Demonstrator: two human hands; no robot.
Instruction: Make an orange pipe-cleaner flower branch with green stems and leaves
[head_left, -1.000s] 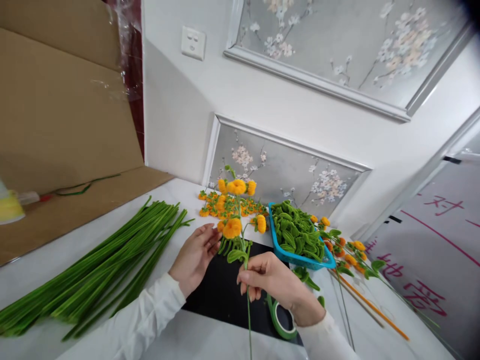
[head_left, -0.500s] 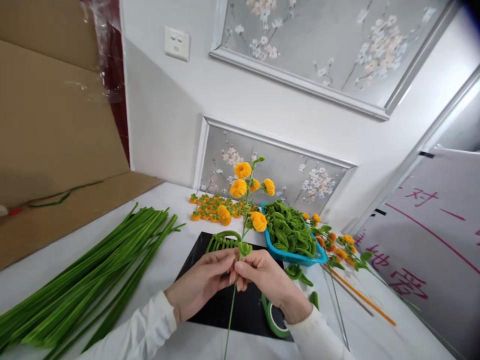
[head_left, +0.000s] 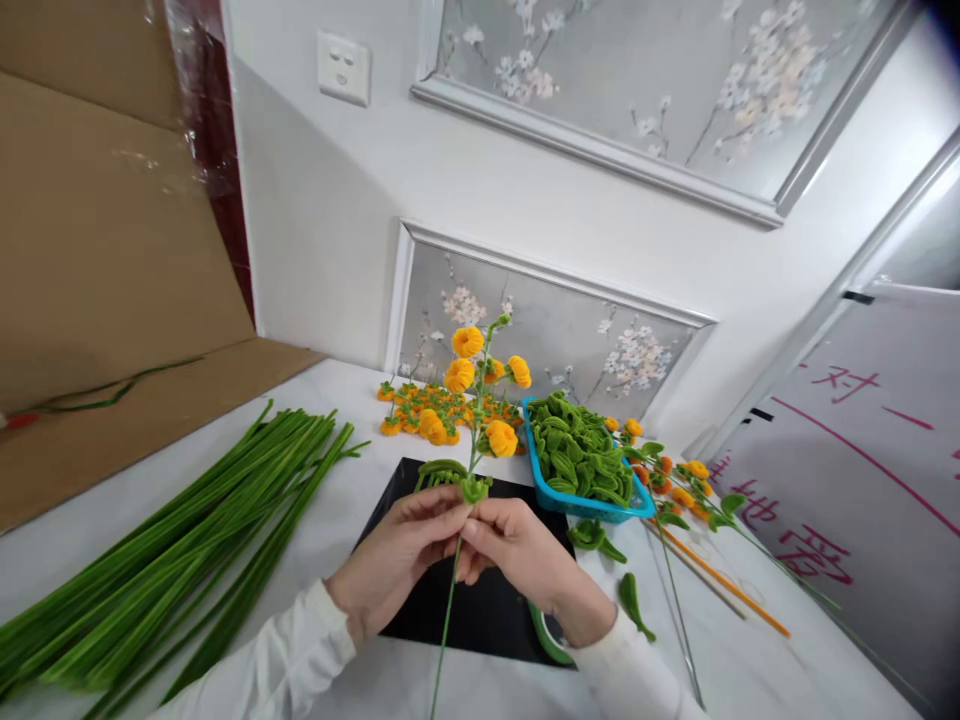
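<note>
Between my two hands stands a flower stem (head_left: pixel 448 620) with several yellow-orange pom-like blooms (head_left: pixel 468 343) and a green bud at its tip. My left hand (head_left: pixel 405 555) pinches the stem just below a curled green leaf piece (head_left: pixel 474 489). Close beside it, the fingers of my right hand (head_left: pixel 529 560) are closed on the same spot. Both sets of fingertips nearly meet, and they hide the joint itself. Under the hands lies a black mat (head_left: pixel 465 620), with a roll of green tape (head_left: pixel 551 640) partly covered by my right wrist.
Green pipe cleaners (head_left: pixel 217 550) lie in a bundle at left. A blue basket (head_left: pixel 592 511) of green leaves stands at right, near loose leaves (head_left: pixel 635 605). Orange flower heads (head_left: pixel 420 405) lie behind; flower sprays (head_left: pixel 682 495) and an orange stick (head_left: pixel 735 590) lie at right.
The flower stem has tipped slightly to the left, its blooms moving left with it. Both hands keep their pinch near the curled green piece, and the view has shifted a little.
</note>
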